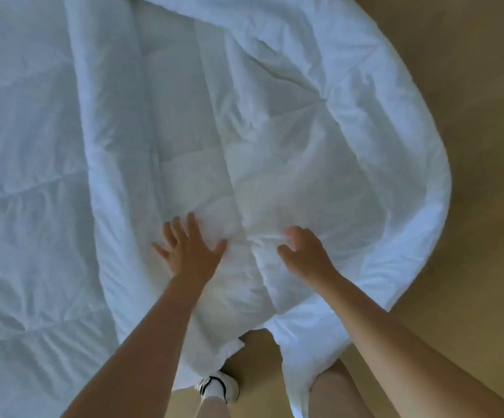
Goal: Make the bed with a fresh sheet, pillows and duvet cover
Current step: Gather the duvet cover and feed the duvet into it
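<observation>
A white quilted duvet (208, 122) lies crumpled over the bed, and its right part folds over and hangs down to the floor. My left hand (188, 248) lies flat on the duvet with its fingers spread. To its right, my right hand (302, 251) is on the same cloth with its fingers bent into a small raised fold; I cannot make out whether they pinch it. The bed under the duvet is hidden.
Tan floor (471, 146) runs along the right side and under the hanging duvet edge. My foot in a white shoe (219, 386) and my bare legs stand at the bottom, close to the draped cloth.
</observation>
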`<act>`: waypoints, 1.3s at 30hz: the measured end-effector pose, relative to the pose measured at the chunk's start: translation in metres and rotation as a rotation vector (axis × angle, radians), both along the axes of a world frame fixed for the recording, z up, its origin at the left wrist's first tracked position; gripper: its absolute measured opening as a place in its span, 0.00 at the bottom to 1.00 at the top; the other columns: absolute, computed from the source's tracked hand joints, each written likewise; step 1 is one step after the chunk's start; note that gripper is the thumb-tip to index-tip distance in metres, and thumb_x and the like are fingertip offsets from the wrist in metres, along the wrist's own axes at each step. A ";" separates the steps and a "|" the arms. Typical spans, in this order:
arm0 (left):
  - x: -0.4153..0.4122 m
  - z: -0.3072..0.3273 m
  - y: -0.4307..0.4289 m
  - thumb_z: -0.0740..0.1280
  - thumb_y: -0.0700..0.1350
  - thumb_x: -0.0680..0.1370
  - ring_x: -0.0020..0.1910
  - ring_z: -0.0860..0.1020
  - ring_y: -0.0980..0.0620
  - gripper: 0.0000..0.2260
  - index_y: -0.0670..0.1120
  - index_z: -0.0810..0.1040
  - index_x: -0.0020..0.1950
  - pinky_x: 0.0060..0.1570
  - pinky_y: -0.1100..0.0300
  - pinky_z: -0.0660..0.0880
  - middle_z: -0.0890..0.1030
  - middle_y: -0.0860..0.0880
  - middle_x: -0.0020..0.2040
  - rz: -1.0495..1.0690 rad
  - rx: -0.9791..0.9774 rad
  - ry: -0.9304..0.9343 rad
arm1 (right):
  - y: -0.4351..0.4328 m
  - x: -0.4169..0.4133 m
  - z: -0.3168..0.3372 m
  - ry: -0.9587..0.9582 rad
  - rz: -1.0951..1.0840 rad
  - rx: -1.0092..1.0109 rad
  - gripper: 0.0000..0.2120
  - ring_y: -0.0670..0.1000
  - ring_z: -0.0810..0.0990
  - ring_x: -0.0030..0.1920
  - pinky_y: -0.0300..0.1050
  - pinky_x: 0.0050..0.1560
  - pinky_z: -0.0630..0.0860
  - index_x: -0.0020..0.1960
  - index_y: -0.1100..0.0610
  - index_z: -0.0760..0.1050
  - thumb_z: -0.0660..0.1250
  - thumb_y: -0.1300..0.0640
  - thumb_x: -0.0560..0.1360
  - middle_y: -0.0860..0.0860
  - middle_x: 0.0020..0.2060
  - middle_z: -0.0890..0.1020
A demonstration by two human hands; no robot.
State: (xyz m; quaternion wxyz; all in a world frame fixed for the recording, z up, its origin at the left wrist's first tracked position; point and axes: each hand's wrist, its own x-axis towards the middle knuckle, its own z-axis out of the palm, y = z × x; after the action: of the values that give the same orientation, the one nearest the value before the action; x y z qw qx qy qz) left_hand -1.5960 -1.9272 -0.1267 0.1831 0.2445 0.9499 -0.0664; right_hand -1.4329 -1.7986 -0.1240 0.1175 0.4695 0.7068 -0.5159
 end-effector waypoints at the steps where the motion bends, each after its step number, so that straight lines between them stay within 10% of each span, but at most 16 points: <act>1: -0.021 0.001 -0.023 0.64 0.62 0.74 0.76 0.46 0.44 0.41 0.47 0.46 0.78 0.70 0.35 0.44 0.49 0.42 0.76 0.061 -0.036 0.024 | -0.020 -0.020 -0.003 -0.009 0.076 -0.001 0.19 0.56 0.67 0.65 0.43 0.62 0.63 0.67 0.57 0.68 0.61 0.54 0.77 0.56 0.62 0.71; 6: -0.084 0.001 -0.101 0.64 0.41 0.72 0.76 0.40 0.44 0.45 0.53 0.33 0.76 0.69 0.36 0.40 0.36 0.44 0.76 0.108 0.034 0.118 | -0.126 -0.116 -0.009 0.037 0.133 -0.051 0.23 0.53 0.69 0.65 0.44 0.61 0.65 0.67 0.54 0.69 0.64 0.45 0.75 0.53 0.63 0.72; 9: -0.108 0.016 -0.149 0.63 0.37 0.70 0.74 0.53 0.42 0.41 0.52 0.45 0.77 0.67 0.43 0.59 0.51 0.43 0.76 0.367 0.320 -0.048 | -0.199 -0.168 0.004 0.090 0.125 -0.265 0.35 0.47 0.71 0.61 0.40 0.55 0.67 0.73 0.48 0.61 0.68 0.39 0.71 0.50 0.65 0.71; 11: -0.140 0.035 -0.190 0.62 0.38 0.72 0.59 0.72 0.41 0.21 0.45 0.66 0.64 0.49 0.53 0.68 0.74 0.43 0.59 0.483 0.488 -0.197 | -0.250 -0.194 0.019 0.075 0.226 -0.363 0.43 0.47 0.72 0.62 0.39 0.55 0.69 0.76 0.46 0.51 0.70 0.39 0.69 0.49 0.68 0.68; 13: -0.179 0.062 -0.237 0.63 0.38 0.70 0.40 0.74 0.44 0.04 0.43 0.71 0.44 0.36 0.59 0.65 0.75 0.47 0.39 0.491 0.686 -0.276 | -0.294 -0.210 0.037 0.075 0.365 -0.350 0.50 0.48 0.68 0.68 0.39 0.61 0.66 0.77 0.44 0.44 0.74 0.42 0.67 0.46 0.72 0.63; 18: -0.270 0.152 -0.375 0.63 0.41 0.54 0.19 0.64 0.56 0.05 0.49 0.74 0.27 0.22 0.69 0.60 0.68 0.55 0.21 0.721 1.044 -0.239 | -0.393 -0.232 0.095 0.167 0.591 -0.216 0.35 0.48 0.79 0.52 0.44 0.53 0.75 0.68 0.40 0.61 0.69 0.33 0.65 0.44 0.54 0.80; 24: -0.286 0.112 -0.459 0.65 0.43 0.73 0.42 0.78 0.41 0.11 0.37 0.77 0.51 0.42 0.52 0.74 0.79 0.38 0.43 0.942 0.598 -0.249 | -0.475 -0.269 0.094 0.345 0.580 -0.133 0.12 0.43 0.69 0.26 0.37 0.31 0.66 0.42 0.52 0.72 0.65 0.43 0.74 0.46 0.24 0.70; 29: -0.287 0.103 -0.473 0.63 0.46 0.75 0.38 0.76 0.45 0.06 0.43 0.74 0.45 0.36 0.57 0.69 0.76 0.47 0.38 0.728 0.571 -0.173 | -0.489 -0.291 0.073 0.299 0.197 -0.336 0.18 0.38 0.74 0.33 0.31 0.35 0.70 0.45 0.42 0.72 0.67 0.33 0.61 0.41 0.36 0.77; 39: -0.332 0.117 -0.647 0.60 0.42 0.75 0.29 0.65 0.52 0.10 0.44 0.65 0.34 0.26 0.58 0.62 0.70 0.51 0.31 0.600 0.596 -0.129 | -0.632 -0.376 0.082 0.296 0.386 -0.235 0.13 0.43 0.79 0.43 0.41 0.45 0.75 0.53 0.44 0.71 0.64 0.39 0.73 0.44 0.44 0.79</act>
State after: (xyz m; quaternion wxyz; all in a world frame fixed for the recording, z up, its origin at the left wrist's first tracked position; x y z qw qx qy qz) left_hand -1.9278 -2.5744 -0.0094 0.1746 0.0033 0.9431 0.2829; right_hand -1.8089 -2.4307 -0.0417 0.1627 0.2286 0.7280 -0.6255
